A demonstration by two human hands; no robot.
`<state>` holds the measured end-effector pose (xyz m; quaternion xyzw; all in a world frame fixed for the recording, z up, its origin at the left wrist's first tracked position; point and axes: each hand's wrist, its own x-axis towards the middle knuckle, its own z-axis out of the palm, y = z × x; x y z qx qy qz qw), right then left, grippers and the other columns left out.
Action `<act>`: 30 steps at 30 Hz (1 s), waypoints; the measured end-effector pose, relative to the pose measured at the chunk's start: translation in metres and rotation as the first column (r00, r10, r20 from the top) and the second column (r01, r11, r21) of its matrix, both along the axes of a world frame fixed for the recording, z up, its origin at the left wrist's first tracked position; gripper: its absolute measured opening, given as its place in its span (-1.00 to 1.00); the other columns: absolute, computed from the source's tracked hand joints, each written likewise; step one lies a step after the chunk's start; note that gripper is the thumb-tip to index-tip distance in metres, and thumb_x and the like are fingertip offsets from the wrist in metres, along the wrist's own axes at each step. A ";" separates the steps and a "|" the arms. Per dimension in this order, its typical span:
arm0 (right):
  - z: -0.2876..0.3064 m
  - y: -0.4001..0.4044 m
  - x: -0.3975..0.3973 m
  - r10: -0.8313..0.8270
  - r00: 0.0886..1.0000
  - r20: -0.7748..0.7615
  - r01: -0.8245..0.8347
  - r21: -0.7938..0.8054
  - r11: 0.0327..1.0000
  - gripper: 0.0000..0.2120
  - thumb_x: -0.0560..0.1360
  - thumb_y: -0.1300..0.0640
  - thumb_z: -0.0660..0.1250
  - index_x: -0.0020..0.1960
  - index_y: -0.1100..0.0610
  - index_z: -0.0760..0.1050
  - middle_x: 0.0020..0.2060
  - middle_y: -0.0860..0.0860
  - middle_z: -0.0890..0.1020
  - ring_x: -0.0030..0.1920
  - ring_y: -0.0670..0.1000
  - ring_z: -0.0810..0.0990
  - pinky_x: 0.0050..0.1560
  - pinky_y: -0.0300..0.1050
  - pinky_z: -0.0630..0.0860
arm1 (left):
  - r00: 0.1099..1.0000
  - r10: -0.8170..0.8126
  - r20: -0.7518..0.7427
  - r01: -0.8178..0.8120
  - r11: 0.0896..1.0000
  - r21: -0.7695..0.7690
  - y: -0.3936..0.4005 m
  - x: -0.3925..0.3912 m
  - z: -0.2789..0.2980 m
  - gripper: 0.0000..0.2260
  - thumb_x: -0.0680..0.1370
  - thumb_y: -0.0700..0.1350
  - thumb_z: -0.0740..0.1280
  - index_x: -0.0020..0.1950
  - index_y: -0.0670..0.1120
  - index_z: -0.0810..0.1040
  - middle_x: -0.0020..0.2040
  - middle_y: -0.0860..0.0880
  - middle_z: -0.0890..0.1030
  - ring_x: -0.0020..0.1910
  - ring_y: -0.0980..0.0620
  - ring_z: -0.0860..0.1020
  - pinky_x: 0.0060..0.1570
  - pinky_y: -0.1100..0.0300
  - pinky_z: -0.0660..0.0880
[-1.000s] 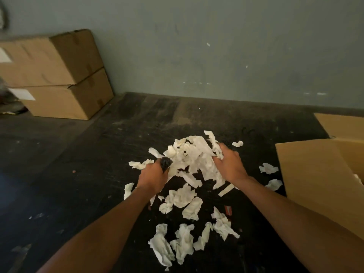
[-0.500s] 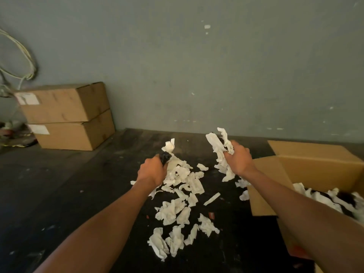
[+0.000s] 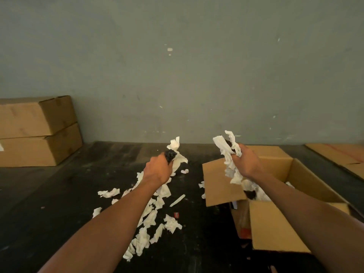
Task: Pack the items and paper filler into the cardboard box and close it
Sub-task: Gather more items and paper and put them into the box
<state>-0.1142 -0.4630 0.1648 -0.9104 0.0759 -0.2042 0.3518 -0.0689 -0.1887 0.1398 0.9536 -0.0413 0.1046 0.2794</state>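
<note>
Both fists clenched on paper filler [image 3: 228, 154]: left hand [image 3: 157, 170] over floor scraps [image 3: 151, 215], also gripping black item [image 3: 170, 155]; right hand [image 3: 246, 164] over open cardboard box [image 3: 275, 231].

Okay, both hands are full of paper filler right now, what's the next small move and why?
Probably open the right hand and drop its paper filler into the open cardboard box. That hand is already above the box opening, where filler already lies. The left hand is over the loose scraps on the dark floor, so it would follow.
</note>
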 end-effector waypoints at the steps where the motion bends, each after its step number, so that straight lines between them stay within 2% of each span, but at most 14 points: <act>1: 0.001 -0.014 -0.002 -0.009 1.000 -0.001 0.009 -0.007 1.000 -0.72 0.57 0.07 0.29 0.26 0.09 0.47 -0.01 0.10 0.64 -0.07 0.12 0.60 -0.09 0.00 0.53 | 1.000 -0.008 0.007 0.008 1.000 0.003 -0.013 0.001 0.001 -0.69 0.62 0.09 0.23 0.26 -0.07 0.47 0.08 -0.15 0.61 0.03 -0.17 0.60 0.10 -0.09 0.57; 3: 0.003 -0.041 -0.003 -0.024 1.000 0.001 0.024 -0.022 0.999 -0.74 0.58 0.06 0.28 0.24 0.09 0.48 -0.03 0.09 0.65 -0.07 0.12 0.59 -0.07 0.04 0.55 | 1.000 -0.027 0.015 0.027 1.000 0.003 -0.043 0.003 0.002 -0.69 0.62 0.08 0.23 0.27 -0.07 0.47 0.09 -0.15 0.60 0.04 -0.17 0.60 0.10 -0.09 0.56; 6: 0.003 -0.086 -0.001 -0.037 0.999 0.016 0.038 -0.035 0.999 -0.76 0.58 0.10 0.29 0.23 0.11 0.48 -0.06 0.08 0.64 -0.11 0.09 0.58 -0.14 -0.06 0.46 | 0.999 -0.044 0.009 0.045 0.999 -0.017 -0.094 0.010 0.002 -0.70 0.62 0.06 0.24 0.26 -0.09 0.48 0.08 -0.15 0.60 0.04 -0.15 0.59 0.09 -0.06 0.56; 9: -0.004 -0.136 0.009 -0.033 0.999 0.027 0.034 -0.053 0.998 -0.75 0.57 0.13 0.30 0.23 0.14 0.49 -0.03 0.08 0.65 -0.10 0.08 0.58 -0.10 -0.07 0.47 | 0.998 -0.062 0.014 0.063 0.997 -0.051 -0.152 0.021 0.002 -0.69 0.61 0.08 0.25 0.22 -0.09 0.51 0.05 -0.15 0.61 0.03 -0.18 0.60 0.09 -0.09 0.56; 12: -0.015 -0.190 0.026 -0.024 1.000 -0.017 0.023 -0.068 0.997 -0.71 0.58 0.12 0.29 0.28 0.15 0.46 0.04 0.10 0.63 -0.07 0.06 0.56 -0.03 -0.03 0.51 | 0.997 -0.073 -0.006 0.072 0.996 -0.058 -0.217 0.032 -0.003 -0.71 0.61 0.07 0.24 0.21 -0.08 0.52 0.07 -0.16 0.60 0.06 -0.21 0.58 0.08 -0.04 0.54; 17: -0.044 -0.261 0.057 0.001 0.991 -0.135 -0.012 -0.080 0.997 -0.61 0.58 0.07 0.29 0.39 0.09 0.38 0.15 0.09 0.62 -0.02 0.08 0.59 -0.09 -0.11 0.50 | 0.995 -0.062 -0.084 0.060 0.998 -0.032 -0.307 0.053 -0.022 -0.67 0.61 0.08 0.25 0.22 -0.12 0.52 0.08 -0.15 0.61 0.05 -0.19 0.60 0.05 -0.01 0.55; 19: -0.060 -0.285 0.072 -0.010 0.978 -0.209 -0.017 -0.127 0.992 -0.55 0.57 0.02 0.30 0.42 0.08 0.35 0.21 0.13 0.59 0.08 0.14 0.59 0.02 -0.04 0.55 | 0.990 -0.064 -0.125 0.062 0.998 -0.016 -0.338 0.060 -0.032 -0.67 0.61 0.08 0.25 0.21 -0.14 0.53 0.06 -0.16 0.62 0.01 -0.16 0.60 0.00 0.01 0.55; 22: -0.081 -0.311 0.088 0.014 0.946 -0.325 -0.061 -0.135 0.989 -0.55 0.58 0.00 0.27 0.43 0.08 0.32 0.26 0.17 0.54 0.19 0.19 0.54 0.20 0.05 0.49 | 0.974 -0.082 -0.209 0.073 0.996 -0.051 -0.372 0.067 -0.052 -0.68 0.61 0.10 0.24 0.16 -0.12 0.55 0.04 -0.14 0.63 -0.02 -0.14 0.59 0.00 0.04 0.55; 24: -0.096 -0.323 0.096 0.084 0.918 -0.388 -0.119 -0.068 0.990 -0.61 0.58 0.00 0.26 0.37 0.07 0.38 0.22 0.14 0.58 0.18 0.17 0.56 0.24 0.10 0.50 | 0.955 -0.075 -0.286 0.060 0.996 -0.061 -0.385 0.073 -0.067 -0.64 0.58 0.17 0.25 0.19 -0.07 0.55 0.10 -0.14 0.63 0.04 -0.17 0.60 0.03 0.03 0.54; 26: -0.108 -0.329 0.101 0.157 0.892 -0.424 -0.181 -0.016 0.983 -0.65 0.58 -0.04 0.25 0.32 0.04 0.44 0.20 0.11 0.60 0.16 0.14 0.57 0.22 0.08 0.50 | 0.926 -0.107 -0.363 0.059 0.989 -0.139 -0.393 0.076 -0.081 -0.56 0.52 0.23 0.32 0.28 -0.01 0.53 0.19 -0.12 0.61 0.13 -0.17 0.58 0.10 0.03 0.52; 28: -0.115 -0.331 0.106 0.208 0.877 -0.433 -0.229 0.004 0.973 -0.63 0.57 -0.14 0.22 0.30 0.00 0.47 0.22 0.08 0.60 0.18 0.13 0.56 0.21 0.04 0.48 | 0.891 -0.163 -0.423 0.061 0.968 -0.244 -0.397 0.079 -0.090 -0.43 0.42 0.28 0.43 0.36 0.05 0.50 0.28 -0.06 0.58 0.22 -0.13 0.55 0.21 0.03 0.49; 30: -0.119 -0.333 0.111 0.206 0.851 -0.482 -0.244 -0.015 0.970 -0.56 0.56 -0.23 0.12 0.30 -0.02 0.46 0.25 0.07 0.57 0.20 0.15 0.53 0.21 0.04 0.46 | 0.867 -0.172 -0.467 0.037 0.958 -0.285 -0.398 0.081 -0.097 -0.29 0.29 0.43 0.42 0.35 0.11 0.51 0.32 -0.02 0.57 0.23 -0.08 0.54 0.24 0.02 0.48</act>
